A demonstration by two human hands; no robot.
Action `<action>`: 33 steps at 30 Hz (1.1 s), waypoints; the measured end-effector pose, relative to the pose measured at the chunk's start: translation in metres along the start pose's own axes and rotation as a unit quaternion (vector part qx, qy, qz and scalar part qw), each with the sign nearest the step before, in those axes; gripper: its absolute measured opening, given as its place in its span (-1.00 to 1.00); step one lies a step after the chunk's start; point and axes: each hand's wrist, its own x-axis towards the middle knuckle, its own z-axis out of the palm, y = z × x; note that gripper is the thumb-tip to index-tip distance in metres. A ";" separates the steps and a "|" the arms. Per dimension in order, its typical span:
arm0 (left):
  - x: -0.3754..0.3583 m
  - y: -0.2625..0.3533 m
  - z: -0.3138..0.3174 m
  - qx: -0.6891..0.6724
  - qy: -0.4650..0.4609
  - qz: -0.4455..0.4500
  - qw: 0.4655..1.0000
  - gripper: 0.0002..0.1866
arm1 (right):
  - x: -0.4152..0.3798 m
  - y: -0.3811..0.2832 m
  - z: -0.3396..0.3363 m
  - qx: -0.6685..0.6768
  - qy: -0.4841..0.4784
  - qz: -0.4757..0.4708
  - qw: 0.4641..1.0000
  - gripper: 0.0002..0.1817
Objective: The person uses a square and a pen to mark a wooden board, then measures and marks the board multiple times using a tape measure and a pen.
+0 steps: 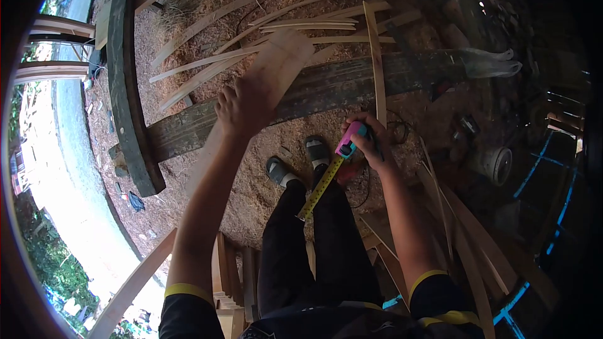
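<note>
My left hand (242, 110) is closed around a wooden board (286, 63), which slants from the upper middle down past my forearm. Part of the board is hidden behind the hand and arm. My right hand (372, 138) grips a pink and teal tape measure (350, 140). Its yellow blade (321, 187) sticks out down and to the left, ending over my legs, apart from the board. Beyond both hands a dark, weathered beam (333, 91) lies across the ground, and a narrow wooden strip (377, 66) crosses it just above my right hand.
Several thin wood strips (308, 25) lie on shavings past the beam. Another dark timber (125, 81) stands at the left. Boards (483, 238) lean at the lower right, near a white bucket (500, 166). My feet, in dark sandals (317, 149), are on the shavings.
</note>
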 end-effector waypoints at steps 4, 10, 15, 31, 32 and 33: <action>0.008 0.015 0.010 0.027 0.002 -0.118 0.993 0.27 | 0.002 -0.007 0.004 0.019 0.013 -0.007 1.000 -0.59; 0.017 0.008 0.014 -0.032 -0.028 -0.240 0.970 0.34 | -0.002 0.005 0.005 0.005 -0.001 -0.014 1.000 -0.62; 0.006 -0.063 0.034 0.164 0.137 0.024 0.977 0.13 | -0.009 0.012 0.001 -0.014 -0.025 0.030 0.999 -0.55; 0.062 -0.090 -0.048 0.074 -0.179 0.460 0.866 0.80 | 0.028 -0.014 0.001 -0.037 -0.015 0.040 0.998 -0.54; 0.063 -0.091 -0.050 0.066 -0.179 0.466 0.864 0.76 | 0.029 -0.016 -0.005 -0.041 -0.019 0.040 0.998 -0.54; 0.068 -0.093 -0.045 0.063 -0.176 0.463 0.866 0.76 | 0.030 -0.017 -0.010 -0.028 -0.005 0.042 0.999 -0.53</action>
